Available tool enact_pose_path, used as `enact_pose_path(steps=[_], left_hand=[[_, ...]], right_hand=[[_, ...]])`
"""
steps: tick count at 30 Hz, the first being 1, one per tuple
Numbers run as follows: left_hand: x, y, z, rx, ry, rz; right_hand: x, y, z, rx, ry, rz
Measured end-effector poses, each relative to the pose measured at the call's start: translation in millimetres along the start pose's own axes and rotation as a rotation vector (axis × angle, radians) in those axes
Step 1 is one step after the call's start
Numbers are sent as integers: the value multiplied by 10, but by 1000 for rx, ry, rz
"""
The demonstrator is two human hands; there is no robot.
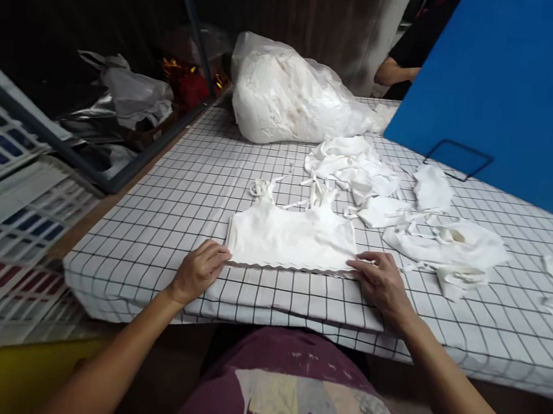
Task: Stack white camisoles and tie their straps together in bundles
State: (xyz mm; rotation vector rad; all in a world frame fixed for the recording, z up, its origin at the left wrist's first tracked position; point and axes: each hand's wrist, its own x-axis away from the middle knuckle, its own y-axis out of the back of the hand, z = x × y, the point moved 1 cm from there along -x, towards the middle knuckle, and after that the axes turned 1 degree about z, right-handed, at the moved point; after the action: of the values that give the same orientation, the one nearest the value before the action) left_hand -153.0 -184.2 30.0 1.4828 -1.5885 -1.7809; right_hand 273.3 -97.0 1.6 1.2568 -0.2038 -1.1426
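Both forearms reach out from the bottom of the view over a purple shirt to the near edge of the gridded table cover (154, 219). Between the two hands lies a white crop top (293, 236), spread flat with its scalloped hem toward the person and its thin straps (269, 187) trailing away on the far side. The left hand (199, 270) rests at the top's lower left corner, fingers curled loosely with the tips touching the hem; it presses rather than grips. The right hand (382, 282) lies flat and open at the lower right corner, fingertips on the hem.

Judging from how things lie, this one garment is laid out and smoothed but not yet folded. Beyond and to the right of the right hand, a loose heap of white garments (399, 195) sits crumpled and unsorted, so most of the work appears left to do. Farther off, ahead of the left hand, stands a full plastic bag of white cloth (290, 98). A blue board (513, 88) leans beyond the right hand, with another person's arm (393, 73) behind it.
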Motion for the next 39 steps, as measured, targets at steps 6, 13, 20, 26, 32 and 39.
enact_pose_path(steps=[6, 13, 20, 26, 32, 39], left_hand=[[-126, -66, 125, -42, -23, -14], [-175, 59, -12, 95, 52, 103], [-536, -361, -231, -9, 195, 145], [-409, -595, -51, -171, 235, 321], [-1005, -509, -263, -191, 148, 253], [-2068, -1226, -636, 58, -159, 257]], right_hand=[[-120, 32, 15, 84, -49, 16], [-95, 196, 96, 82, 3, 103], [-465, -165, 327, 158, -35, 217], [-367, -455, 196, 231, -184, 294], [-325, -443, 227, 222, -159, 270], [-602, -11, 98, -7, -195, 238]])
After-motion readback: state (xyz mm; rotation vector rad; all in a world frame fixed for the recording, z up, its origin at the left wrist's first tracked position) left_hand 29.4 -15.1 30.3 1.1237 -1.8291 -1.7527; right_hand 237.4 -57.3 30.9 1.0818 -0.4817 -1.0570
